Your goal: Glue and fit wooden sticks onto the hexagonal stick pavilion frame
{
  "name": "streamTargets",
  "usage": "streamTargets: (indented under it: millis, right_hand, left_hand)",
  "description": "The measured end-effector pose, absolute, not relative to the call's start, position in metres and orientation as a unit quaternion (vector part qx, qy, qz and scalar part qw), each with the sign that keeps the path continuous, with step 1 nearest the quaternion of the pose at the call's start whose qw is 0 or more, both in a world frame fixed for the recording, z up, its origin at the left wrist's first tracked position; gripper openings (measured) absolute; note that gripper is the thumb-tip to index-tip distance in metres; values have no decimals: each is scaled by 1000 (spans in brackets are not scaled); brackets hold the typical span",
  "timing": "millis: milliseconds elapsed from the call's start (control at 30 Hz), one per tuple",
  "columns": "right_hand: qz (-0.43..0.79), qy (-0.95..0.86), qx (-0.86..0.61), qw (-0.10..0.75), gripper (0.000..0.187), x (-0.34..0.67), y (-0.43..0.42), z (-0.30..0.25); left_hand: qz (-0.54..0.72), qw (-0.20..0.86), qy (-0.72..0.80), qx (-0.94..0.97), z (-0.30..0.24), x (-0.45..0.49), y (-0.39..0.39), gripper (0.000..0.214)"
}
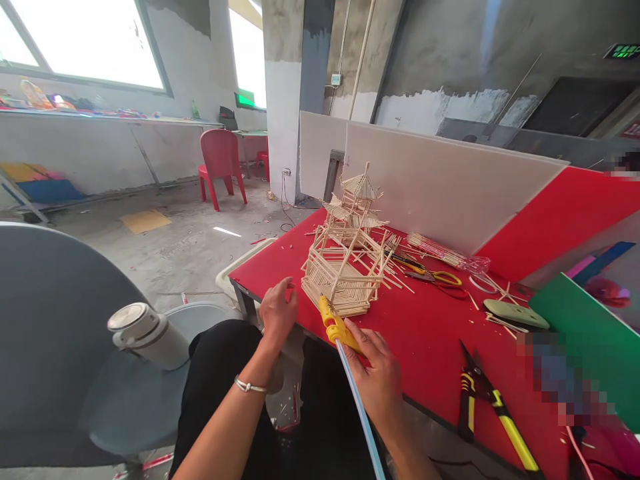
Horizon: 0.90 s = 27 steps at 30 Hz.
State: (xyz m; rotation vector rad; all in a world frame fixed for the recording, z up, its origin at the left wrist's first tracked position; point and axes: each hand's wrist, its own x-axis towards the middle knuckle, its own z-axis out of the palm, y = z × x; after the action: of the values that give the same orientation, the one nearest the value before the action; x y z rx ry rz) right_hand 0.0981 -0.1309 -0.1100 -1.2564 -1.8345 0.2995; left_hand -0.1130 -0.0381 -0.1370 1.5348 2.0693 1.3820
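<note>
A model house built of thin wooden sticks point(343, 273) stands near the front left corner of the red table point(430, 333). Behind it is a smaller stick pagoda point(356, 200). My right hand point(377, 373) is closed round a yellow glue gun point(336, 325) with a pale glue stick trailing back; its nozzle touches the lower front of the stick house. My left hand point(278, 310) hovers at the table edge left of the house, fingers curled, holding nothing I can make out.
Yellow-handled scissors point(440, 277), a bundle of sticks point(440, 252), black-and-yellow pliers point(493, 407) and a green board point(590, 340) lie on the table. A white panel point(440, 180) stands behind. A grey chair point(60, 333) with a white flask point(145, 333) is at left; a red chair point(220, 160) stands further off.
</note>
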Motion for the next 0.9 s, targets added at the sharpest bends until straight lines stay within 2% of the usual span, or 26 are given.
streamTargets:
  millis: [133,267,533,900]
  right_hand:
    - [108,-733,-510,436,40,103,-130,-112]
    - [90,-729,-520,436,39,114,-128,-120]
    - [74,-688,-574,438,41,166,-150,-119]
    - [118,-562,-679,458,66,182,-169,-100]
  left_hand:
    - [461,146,671,563,-137,-114,-20,50]
    - [458,182,651,578,-138,-111,-16,54]
    - [475,216,596,611,-149,-72,-54,64]
    - [483,183,545,661,-162,-30,-90,81]
